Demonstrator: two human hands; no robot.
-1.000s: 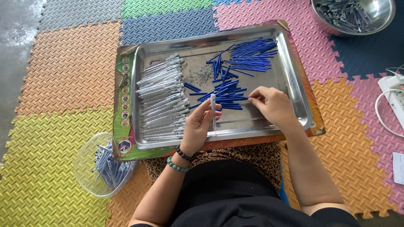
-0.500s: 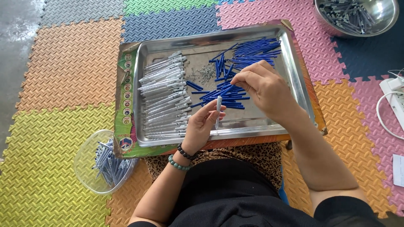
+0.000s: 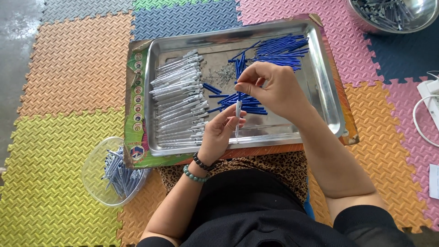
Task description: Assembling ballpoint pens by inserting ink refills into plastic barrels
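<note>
The left hand [image 3: 219, 132] holds a slim clear pen barrel [image 3: 238, 120] upright between thumb and fingers, over the near edge of the steel tray [image 3: 327, 103]. Directly above it, at twelve o'clock from the barrel, the right hand [image 3: 274, 89] pinches a thin blue refill [image 3: 239, 77] between narrowly closed fingertips, its lower end lined up with the barrel's top; whether it has entered cannot be told. On the tray, at nine o'clock from the hands, lies a dense row of silver-grey pen barrels [image 3: 180, 98], apparently finished or waiting. At one o'clock sits a sizeable heap of blue refills [image 3: 281, 48], with more scattered under the hands, so plenty seems left to do. A small scatter of tiny metal bits [image 3: 222, 73] lies mid-tray. Off the tray, at eight o'clock, a clear plastic bowl [image 3: 93, 180] holds grey pen parts on the coloured foam mats [image 3: 68, 73]; a steel bowl [image 3: 418, 20] stands at two o'clock.
</note>
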